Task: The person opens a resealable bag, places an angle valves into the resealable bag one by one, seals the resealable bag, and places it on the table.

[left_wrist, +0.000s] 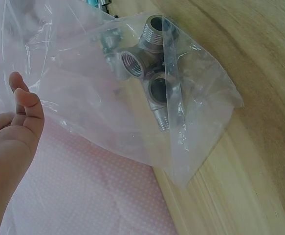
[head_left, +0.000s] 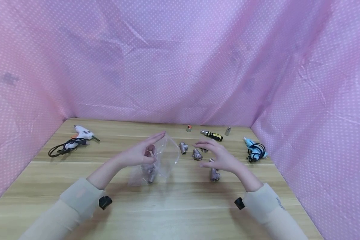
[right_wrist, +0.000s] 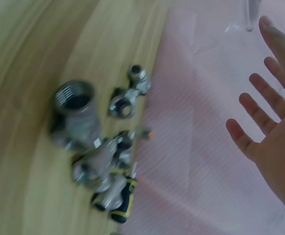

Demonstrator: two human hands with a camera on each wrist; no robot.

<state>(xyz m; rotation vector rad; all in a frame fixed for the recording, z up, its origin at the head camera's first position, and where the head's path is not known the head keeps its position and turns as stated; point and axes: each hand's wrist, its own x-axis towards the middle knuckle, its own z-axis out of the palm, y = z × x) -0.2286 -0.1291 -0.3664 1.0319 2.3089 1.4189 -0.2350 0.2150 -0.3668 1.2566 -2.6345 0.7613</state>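
Right now your left hand (head_left: pixel 141 154) pinches the clear plastic bag (head_left: pixel 156 165) holding pipe fittings (left_wrist: pixel 149 83), while your right hand (head_left: pixel 220 156) hovers with fingers spread above a loose tee fitting (head_left: pixel 214 174).

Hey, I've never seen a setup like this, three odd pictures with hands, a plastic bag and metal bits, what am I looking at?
There is no machine here: a person works with bare hands and wears three cameras. The wide picture comes from the head, looking down at a wooden table walled by pink dotted cloth. The other two come from the wrists.

The left hand holds up a clear plastic bag with threaded metal pipe fittings inside. The right hand is open, fingers spread, holding nothing, above more loose fittings on the table.

Also on the table: a white glue gun with a black cord at far left, a blue one at right, and a black and yellow screwdriver at the back.
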